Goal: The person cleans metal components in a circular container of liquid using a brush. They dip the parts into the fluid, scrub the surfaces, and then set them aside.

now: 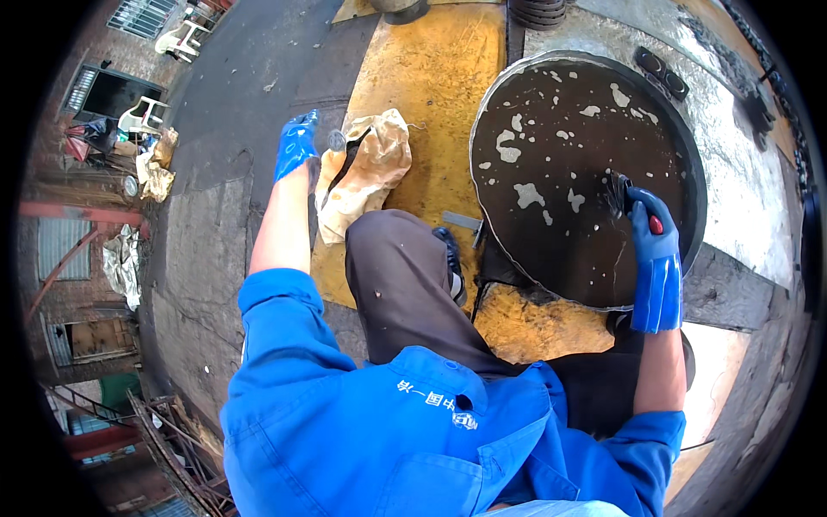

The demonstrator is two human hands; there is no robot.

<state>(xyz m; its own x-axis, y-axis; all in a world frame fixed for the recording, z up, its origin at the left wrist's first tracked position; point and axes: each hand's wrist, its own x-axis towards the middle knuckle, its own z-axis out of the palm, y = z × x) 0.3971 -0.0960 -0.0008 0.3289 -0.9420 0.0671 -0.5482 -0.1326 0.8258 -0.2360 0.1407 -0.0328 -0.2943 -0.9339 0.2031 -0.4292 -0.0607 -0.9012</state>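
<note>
My right hand [655,226], in a long blue rubber glove, is closed round a red-handled brush [617,195]. Its dark bristles are over the right part of a wide round metal basin [699,164], at or just above the dark brown liquid [568,233] inside. Pale patches of foam float there. My left hand [298,145], in a blue glove too, is out to the left with fingers curled in; what they hold, if anything, is hidden. Just right of it shows a small round greyish thing [337,140], before an opened, stained paper sack [379,164].
A grey metal bar [462,221] lies between my knee and the basin. Dark metal parts [662,72] lie beyond the basin's right rim, and stacked dark rings [536,12] stand behind it. White plastic chairs [183,40] stand far left. Yellow-stained boards [431,77] cover the ground.
</note>
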